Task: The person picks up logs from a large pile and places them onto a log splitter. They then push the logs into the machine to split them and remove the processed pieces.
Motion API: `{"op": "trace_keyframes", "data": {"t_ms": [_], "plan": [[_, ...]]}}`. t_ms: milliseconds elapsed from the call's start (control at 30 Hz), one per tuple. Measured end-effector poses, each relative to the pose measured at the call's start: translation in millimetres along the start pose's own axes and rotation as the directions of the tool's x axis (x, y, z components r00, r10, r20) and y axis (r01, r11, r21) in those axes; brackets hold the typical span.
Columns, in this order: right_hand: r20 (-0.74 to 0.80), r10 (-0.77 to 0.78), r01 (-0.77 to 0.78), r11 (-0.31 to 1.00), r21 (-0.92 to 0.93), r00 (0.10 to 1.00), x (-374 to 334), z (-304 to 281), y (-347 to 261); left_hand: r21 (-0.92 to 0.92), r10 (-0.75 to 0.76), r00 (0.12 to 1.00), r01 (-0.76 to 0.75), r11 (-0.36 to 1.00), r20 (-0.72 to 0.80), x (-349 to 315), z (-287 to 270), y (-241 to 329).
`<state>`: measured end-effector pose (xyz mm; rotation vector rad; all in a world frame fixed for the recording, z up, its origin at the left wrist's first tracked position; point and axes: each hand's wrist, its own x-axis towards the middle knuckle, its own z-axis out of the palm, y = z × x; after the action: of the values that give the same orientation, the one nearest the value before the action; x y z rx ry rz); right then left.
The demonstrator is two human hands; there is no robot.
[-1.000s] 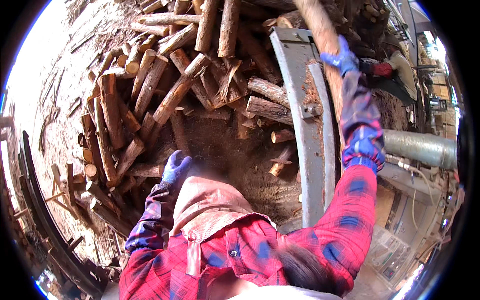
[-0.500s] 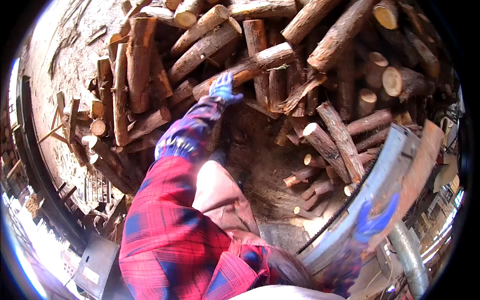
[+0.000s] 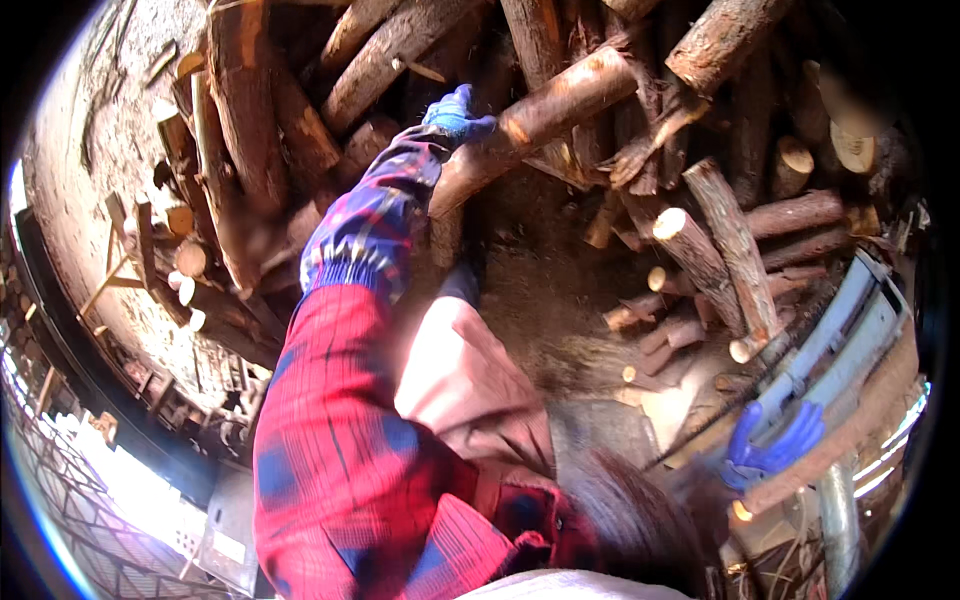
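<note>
My left hand (image 3: 458, 115), in a blue glove, reaches out at the far middle with its fingers over the far side of a thick log (image 3: 560, 110). The glove partly hides the log's left part, and the log's right end points up toward the pile. Off to the right, my right hand (image 3: 775, 445), also gloved in blue, has its fingers spread and holds nothing. It is over a wooden board (image 3: 850, 430) beside a grey-blue metal frame (image 3: 840, 320); whether it touches either I cannot tell.
Many cut logs (image 3: 400, 65) are heaped at the far side. Shorter logs (image 3: 695, 260) lie at middle right. A metal pipe (image 3: 840, 520) stands near the right edge, and a grey metal box (image 3: 230, 530) is at lower left. Bare earth (image 3: 530, 270) shows ahead of my leg.
The log's left end has come nearer to me under my left hand. My right hand has moved, fingers still apart. The whole view has shifted, so the pile appears farther right and higher.
</note>
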<state>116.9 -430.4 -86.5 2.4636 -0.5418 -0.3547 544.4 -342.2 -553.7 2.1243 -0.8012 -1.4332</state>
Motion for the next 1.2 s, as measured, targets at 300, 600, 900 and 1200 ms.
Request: {"op": "trace_keyframes", "data": {"t_ms": [300,600,900,1200], "plan": [[0.895,0.099,-0.363,-0.89,0.275,0.435,20,224,-255,0.004,0.438,0.878,-0.446,0.895,-0.195,20,239,-62],[0.674,0.174,-0.218,-0.863,0.456,0.718,116,390,-353,-0.758,0.486,0.872,-0.352,0.55,-0.052,56,224,-34],[0.562,0.221,-0.397,-0.508,0.764,0.797,131,210,-287,-0.73,0.307,0.95,-0.176,0.66,0.049,-51,150,19],[0.429,-0.231,-0.474,-0.603,0.641,0.873,25,57,-192,-0.3,0.803,0.573,-0.804,0.513,-0.161,-240,50,79]]}}
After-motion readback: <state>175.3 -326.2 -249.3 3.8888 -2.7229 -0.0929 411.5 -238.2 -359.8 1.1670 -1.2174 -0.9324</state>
